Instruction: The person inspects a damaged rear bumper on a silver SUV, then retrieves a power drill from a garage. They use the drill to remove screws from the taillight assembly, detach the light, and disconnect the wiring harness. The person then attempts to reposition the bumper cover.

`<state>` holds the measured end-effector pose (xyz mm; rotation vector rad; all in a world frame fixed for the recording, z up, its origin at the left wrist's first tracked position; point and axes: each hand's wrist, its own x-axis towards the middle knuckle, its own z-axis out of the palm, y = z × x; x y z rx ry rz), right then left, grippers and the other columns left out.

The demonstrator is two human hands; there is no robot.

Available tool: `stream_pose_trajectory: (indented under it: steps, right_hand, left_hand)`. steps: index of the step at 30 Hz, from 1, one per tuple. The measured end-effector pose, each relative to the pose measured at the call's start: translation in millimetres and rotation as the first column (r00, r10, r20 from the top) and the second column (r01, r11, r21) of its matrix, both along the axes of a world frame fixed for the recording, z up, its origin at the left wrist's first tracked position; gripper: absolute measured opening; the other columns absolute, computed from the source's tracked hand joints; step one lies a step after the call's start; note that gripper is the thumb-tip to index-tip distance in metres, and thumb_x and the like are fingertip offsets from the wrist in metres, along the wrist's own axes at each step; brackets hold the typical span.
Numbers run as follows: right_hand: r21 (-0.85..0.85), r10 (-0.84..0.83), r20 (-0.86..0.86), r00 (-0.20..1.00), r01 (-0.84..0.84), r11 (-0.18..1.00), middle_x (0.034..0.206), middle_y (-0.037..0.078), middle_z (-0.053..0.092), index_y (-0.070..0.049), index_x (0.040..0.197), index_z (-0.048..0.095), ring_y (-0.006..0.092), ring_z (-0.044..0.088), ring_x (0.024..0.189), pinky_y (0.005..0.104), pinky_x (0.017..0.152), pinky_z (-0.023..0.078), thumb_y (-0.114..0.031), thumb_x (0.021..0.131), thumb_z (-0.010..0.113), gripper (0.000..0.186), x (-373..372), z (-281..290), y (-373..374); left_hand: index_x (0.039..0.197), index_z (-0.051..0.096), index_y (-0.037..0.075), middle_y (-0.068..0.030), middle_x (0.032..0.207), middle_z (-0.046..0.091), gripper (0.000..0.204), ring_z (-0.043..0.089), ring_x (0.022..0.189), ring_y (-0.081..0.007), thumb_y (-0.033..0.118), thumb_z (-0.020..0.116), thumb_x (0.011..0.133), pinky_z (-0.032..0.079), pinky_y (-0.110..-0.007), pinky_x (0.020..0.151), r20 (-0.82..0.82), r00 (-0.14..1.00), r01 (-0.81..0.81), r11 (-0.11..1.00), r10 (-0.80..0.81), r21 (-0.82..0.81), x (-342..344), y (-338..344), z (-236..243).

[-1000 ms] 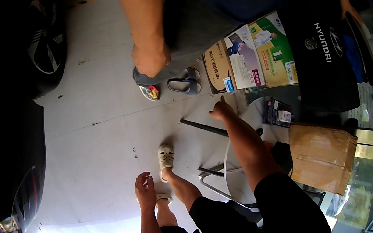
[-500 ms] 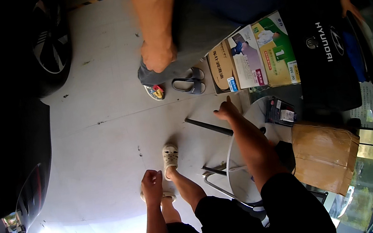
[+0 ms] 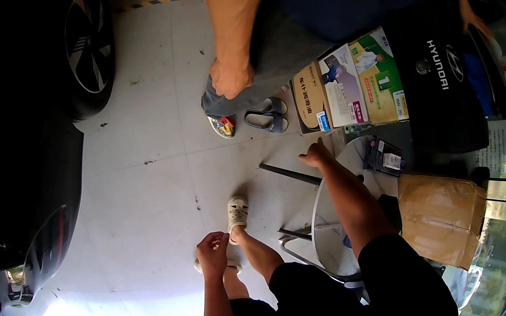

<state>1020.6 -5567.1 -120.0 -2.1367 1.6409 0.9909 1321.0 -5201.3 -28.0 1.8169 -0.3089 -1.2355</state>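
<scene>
My left hand [image 3: 212,254] hangs above the floor beside my legs, its fingers curled in toward the thumb; no object shows in it. My right hand [image 3: 316,153] reaches forward with thumb and index finger stretched apart, holding nothing. It is just short of several cardboard cartons: a tan one [image 3: 309,100], a white and purple one [image 3: 342,89] and a green and yellow one [image 3: 378,71]. My right forearm passes over a round white table [image 3: 329,228], on which a dark flat package [image 3: 384,157] lies.
Ahead, another person's closed hand [image 3: 231,77] rests by a knee; their other hand [image 3: 474,20] is by a black bag [image 3: 443,94]. A brown carton [image 3: 442,213] stands at right. A dark car [image 3: 26,181] is at left. Slippers [image 3: 267,118] and a black table leg [image 3: 290,172] are on the floor.
The view has shifted slightly, so most things sit a little further right. My right hand's index finger now points more upward; my left fingers have loosened slightly.
</scene>
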Motion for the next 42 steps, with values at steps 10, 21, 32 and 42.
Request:
stream_pose_trajectory:
  steps: [10,21,32,42]
  right_hand:
    - [-0.022,0.114,-0.015,0.993,-0.114,0.993,0.105,0.029,0.069,0.012,0.1,0.071,0.038,0.061,0.116,0.0523,0.124,0.01,-0.059,0.095,0.047,0.075,6,6,19]
    - [-0.165,0.148,0.136,0.98,-0.125,0.978,0.084,0.024,0.07,0.005,0.08,0.072,0.0388,0.067,0.092,0.0623,0.119,0.014,-0.061,0.093,0.049,0.071,22,30,54]
    - [-0.21,0.092,0.333,0.939,-0.022,0.978,0.084,0.013,0.073,-0.003,0.079,0.077,0.0286,0.068,0.099,0.0566,0.123,0.007,-0.056,0.095,0.048,0.062,32,96,76]
    - [-0.254,-0.043,0.47,0.882,0.182,0.95,0.092,0.017,0.074,0.0,0.087,0.077,0.0288,0.067,0.107,0.0499,0.125,0.008,-0.059,0.092,0.05,0.065,31,158,79]
  left_hand:
    - [0.103,0.073,-0.001,-0.0071,0.089,0.073,0.017,0.068,0.084,-0.0121,0.011,0.062,0.096,0.053,-0.027,0.077,-0.027,0.999,0.029,0.999,-0.03,-0.029,10,42,13]
    - [0.105,0.075,0.003,-0.0046,0.091,0.074,0.017,0.065,0.087,-0.0101,0.015,0.07,0.093,0.051,-0.027,0.082,0.036,0.999,-0.011,1.0,0.011,-0.002,31,86,42]
    - [0.089,0.068,-0.003,-0.0061,0.082,0.068,0.025,0.063,0.077,-0.0132,0.022,0.072,0.094,0.053,-0.03,0.074,0.035,0.993,0.113,0.99,-0.111,-0.08,25,39,183]
    - [0.12,0.065,0.003,-0.0068,0.113,0.067,0.027,0.066,0.092,-0.0168,0.017,0.064,0.098,0.054,-0.03,0.075,0.096,0.967,0.25,0.942,-0.234,-0.222,42,35,250]
